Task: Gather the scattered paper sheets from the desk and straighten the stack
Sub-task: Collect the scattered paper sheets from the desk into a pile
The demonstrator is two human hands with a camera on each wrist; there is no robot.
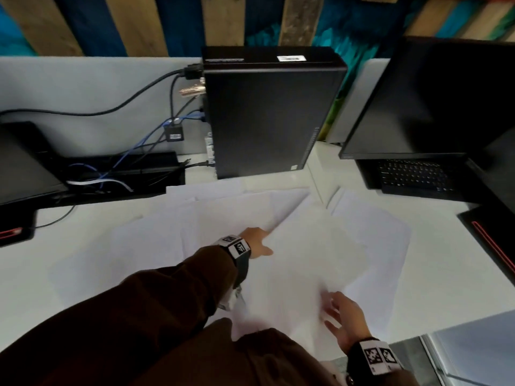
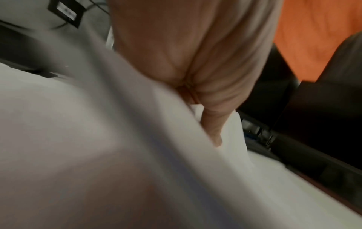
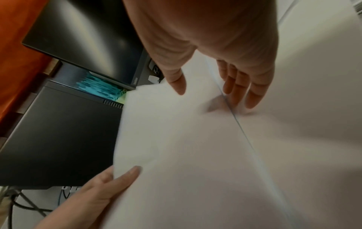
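Several white paper sheets (image 1: 211,218) lie fanned across the white desk (image 1: 33,280). My left hand (image 1: 257,242) grips the left edge of a lifted bundle of sheets (image 1: 309,263), thumb on top; the right wrist view shows that hand (image 3: 109,186) pinching the sheets (image 3: 186,147). My right hand (image 1: 344,316) hovers with straight, spread fingers (image 3: 252,93) just over the sheets near the front, holding nothing. In the left wrist view the blurred sheets (image 2: 98,155) fill the frame, and the left hand's fingers (image 2: 213,127) are tucked behind them.
A black desktop computer case (image 1: 267,112) stands behind the sheets, with cables (image 1: 145,146) to its left. A black monitor (image 1: 434,98) and keyboard (image 1: 412,174) sit at the right. Another dark screen (image 1: 22,162) is at far left. The desk's front edge (image 1: 457,324) runs lower right.
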